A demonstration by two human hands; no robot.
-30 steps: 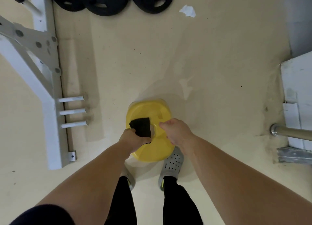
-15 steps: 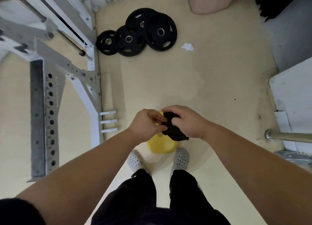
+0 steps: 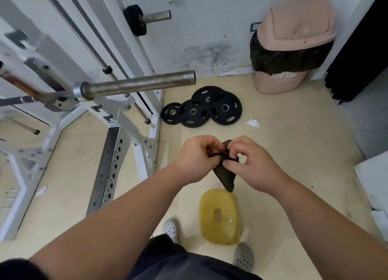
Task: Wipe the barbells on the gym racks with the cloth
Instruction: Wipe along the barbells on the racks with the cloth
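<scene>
Standing at left, the white rack (image 3: 113, 145) carries the barbell (image 3: 138, 84), its bare steel end pointing right. A pink bin (image 3: 294, 23) lined with a black bag (image 3: 283, 59) sits against the wall, lid closed. Black weight plates (image 3: 224, 108) lie by the rack's foot. A yellow basin (image 3: 218, 216) rests on the floor, contents unclear. Left hand (image 3: 195, 160) and right hand (image 3: 254, 164) both pinch the black cloth (image 3: 226, 177) between them, well apart from the barbell
</scene>
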